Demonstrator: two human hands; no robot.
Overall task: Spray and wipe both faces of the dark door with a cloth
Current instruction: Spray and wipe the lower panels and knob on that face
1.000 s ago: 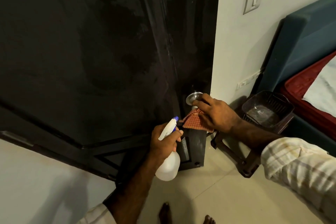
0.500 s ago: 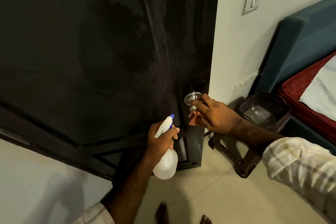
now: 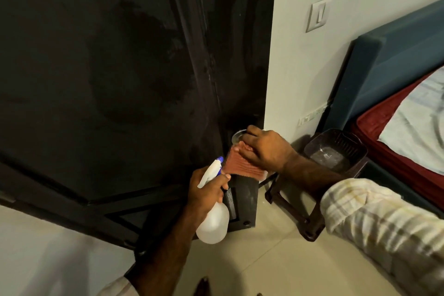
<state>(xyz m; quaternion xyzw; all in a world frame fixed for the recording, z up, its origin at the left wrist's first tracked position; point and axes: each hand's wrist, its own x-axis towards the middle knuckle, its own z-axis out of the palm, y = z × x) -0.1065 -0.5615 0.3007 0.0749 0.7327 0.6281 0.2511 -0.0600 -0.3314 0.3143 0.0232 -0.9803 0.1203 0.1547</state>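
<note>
The dark door [image 3: 115, 84] fills the left and middle of the view, with damp smears on its face. Its round metal knob [image 3: 237, 135] sits near the door's right edge. My right hand [image 3: 265, 149] grips an orange-red cloth [image 3: 237, 163] and holds it against the door just below the knob. My left hand [image 3: 206, 190] grips a white spray bottle [image 3: 213, 221] with a blue-tipped nozzle, held upright just below the cloth, nozzle pointing at the door.
A dark plastic stool [image 3: 310, 206] with a dark basket [image 3: 336, 151] on it stands right of the door by the white wall [image 3: 300, 74]. A blue bed frame [image 3: 389, 67] with red bedding is at the right. My bare feet show at the bottom on the tiled floor [image 3: 276, 259].
My right hand with the cloth moved up to the knob and back down below it, the cloth now spread out wider. My left hand and the bottle stayed almost in place.
</note>
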